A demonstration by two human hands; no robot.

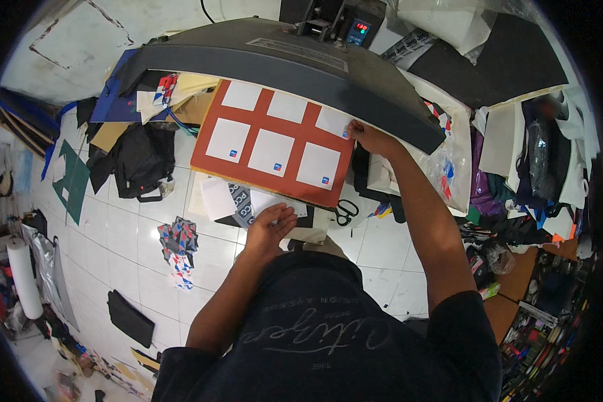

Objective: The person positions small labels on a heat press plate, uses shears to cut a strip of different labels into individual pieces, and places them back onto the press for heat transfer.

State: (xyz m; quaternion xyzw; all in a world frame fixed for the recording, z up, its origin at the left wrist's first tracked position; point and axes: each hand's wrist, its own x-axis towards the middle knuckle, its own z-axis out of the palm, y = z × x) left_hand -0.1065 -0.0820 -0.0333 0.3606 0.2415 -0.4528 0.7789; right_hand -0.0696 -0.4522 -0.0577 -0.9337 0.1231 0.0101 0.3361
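1. Head view: our right hand [367,139] bends its fingers close together at the corner of a flat white square [329,120]; we cannot tell whether they grip its blue label [346,132].
2. Beneath that hand lies the matte rust-red pad [256,118]; above curves the dark metal press [248,60].
3. Our left hand [271,228], below the pad, curls loosely half-open, seemingly bare.

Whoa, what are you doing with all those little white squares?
Six white squares lie in two rows of three on a reddish-brown board, in front of a big dark grey plate. The person's right hand is at the far right square, fingers by its small blue patch. The left hand is near the board's near edge, fingers loosely curled, with nothing clearly held.
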